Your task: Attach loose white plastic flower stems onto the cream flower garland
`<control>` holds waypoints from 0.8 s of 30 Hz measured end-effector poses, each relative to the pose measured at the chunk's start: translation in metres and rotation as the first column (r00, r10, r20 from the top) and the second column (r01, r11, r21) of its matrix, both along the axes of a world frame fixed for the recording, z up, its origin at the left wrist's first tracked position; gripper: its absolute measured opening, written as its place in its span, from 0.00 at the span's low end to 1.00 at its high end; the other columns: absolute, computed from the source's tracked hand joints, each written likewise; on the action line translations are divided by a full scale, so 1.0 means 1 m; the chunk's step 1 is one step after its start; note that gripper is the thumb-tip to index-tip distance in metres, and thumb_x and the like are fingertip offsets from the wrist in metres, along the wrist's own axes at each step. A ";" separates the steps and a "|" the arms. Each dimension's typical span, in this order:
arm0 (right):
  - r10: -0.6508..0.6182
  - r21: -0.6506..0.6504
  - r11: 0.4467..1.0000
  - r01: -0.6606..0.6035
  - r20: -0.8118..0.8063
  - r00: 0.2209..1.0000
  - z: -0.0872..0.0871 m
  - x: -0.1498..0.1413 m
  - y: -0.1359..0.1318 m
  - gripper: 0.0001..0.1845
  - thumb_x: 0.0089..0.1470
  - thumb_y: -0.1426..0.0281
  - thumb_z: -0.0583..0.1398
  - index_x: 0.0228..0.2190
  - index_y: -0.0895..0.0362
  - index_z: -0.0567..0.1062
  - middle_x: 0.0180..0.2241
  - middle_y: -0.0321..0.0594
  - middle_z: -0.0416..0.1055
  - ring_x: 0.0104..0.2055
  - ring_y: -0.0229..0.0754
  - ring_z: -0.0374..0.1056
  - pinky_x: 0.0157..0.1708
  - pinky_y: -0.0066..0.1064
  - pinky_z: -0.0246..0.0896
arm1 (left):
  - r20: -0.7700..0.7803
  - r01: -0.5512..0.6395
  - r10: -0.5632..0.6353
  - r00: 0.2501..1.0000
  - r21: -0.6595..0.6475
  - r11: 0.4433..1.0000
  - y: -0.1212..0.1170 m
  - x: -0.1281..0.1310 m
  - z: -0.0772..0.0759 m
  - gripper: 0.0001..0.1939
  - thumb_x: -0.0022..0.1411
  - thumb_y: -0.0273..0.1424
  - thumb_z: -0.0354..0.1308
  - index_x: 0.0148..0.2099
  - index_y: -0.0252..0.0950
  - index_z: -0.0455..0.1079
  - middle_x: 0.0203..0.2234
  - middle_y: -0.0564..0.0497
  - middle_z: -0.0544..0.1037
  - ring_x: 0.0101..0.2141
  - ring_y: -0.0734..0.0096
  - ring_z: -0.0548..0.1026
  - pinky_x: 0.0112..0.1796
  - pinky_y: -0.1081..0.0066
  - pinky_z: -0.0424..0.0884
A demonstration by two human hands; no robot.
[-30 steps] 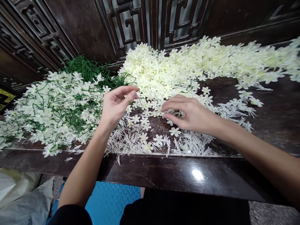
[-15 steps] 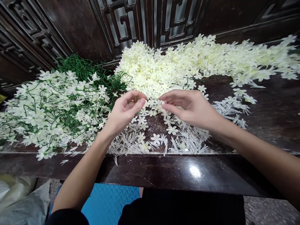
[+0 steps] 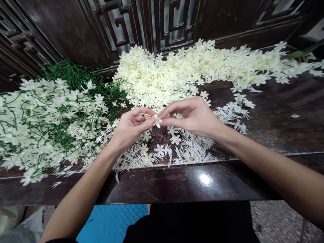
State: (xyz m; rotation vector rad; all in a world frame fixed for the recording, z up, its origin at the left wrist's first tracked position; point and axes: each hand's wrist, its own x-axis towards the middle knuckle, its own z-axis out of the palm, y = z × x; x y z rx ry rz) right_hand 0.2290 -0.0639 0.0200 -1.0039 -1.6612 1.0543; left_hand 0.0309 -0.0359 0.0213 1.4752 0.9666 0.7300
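Observation:
My left hand (image 3: pixel 131 126) pinches a thin green stem (image 3: pixel 143 115) between thumb and forefinger. My right hand (image 3: pixel 193 116) pinches a small cream plastic flower (image 3: pixel 157 120) at its fingertips. The two hands meet above the dark wooden table (image 3: pixel 278 128), and the flower touches the fingers of my left hand. Loose cream flowers (image 3: pixel 162 81) lie heaped just behind the hands. White plastic stamen pieces (image 3: pixel 192 152) are scattered under and in front of them.
Green stems fitted with flowers (image 3: pixel 48 121) are piled at the left, with bare green stems (image 3: pixel 73 72) behind. A band of loose flowers (image 3: pixel 253 64) runs to the right. A carved dark wood panel (image 3: pixel 141 20) stands behind. A blue mat (image 3: pixel 113 222) lies below the table edge.
My right hand lifted a flower off the table and moved left. My left hand moved right to meet it. The view shifted, so the piles sit further left.

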 end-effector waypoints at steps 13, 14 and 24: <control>0.749 -0.772 0.528 -0.354 0.227 0.622 0.025 0.051 0.012 0.35 0.52 0.39 0.52 0.27 0.60 0.75 0.26 0.44 0.76 0.26 0.40 0.74 0.25 0.31 0.70 | 0.174 -0.123 0.150 0.973 -0.157 0.980 0.008 -0.002 0.004 0.10 0.54 0.30 0.68 0.39 0.32 0.78 0.32 0.49 0.73 0.27 0.82 0.65 0.25 0.82 0.64; 0.731 -0.717 0.572 -0.398 0.226 0.644 0.024 0.047 0.012 0.34 0.52 0.40 0.52 0.29 0.59 0.75 0.27 0.43 0.76 0.26 0.38 0.73 0.27 0.31 0.69 | 0.172 -0.130 0.158 0.972 -0.167 0.977 0.008 -0.002 0.004 0.10 0.53 0.29 0.68 0.39 0.32 0.78 0.32 0.48 0.73 0.27 0.82 0.64 0.24 0.82 0.64; 0.269 -0.484 0.872 0.070 0.595 0.757 0.025 0.102 0.026 0.41 0.54 0.37 0.45 0.16 0.58 0.73 0.14 0.43 0.69 0.13 0.35 0.63 0.16 0.32 0.61 | 0.407 -0.210 0.298 0.863 -0.247 0.946 0.017 -0.006 0.010 0.03 0.55 0.24 0.66 0.29 0.30 0.75 0.28 0.51 0.69 0.23 0.85 0.63 0.20 0.84 0.60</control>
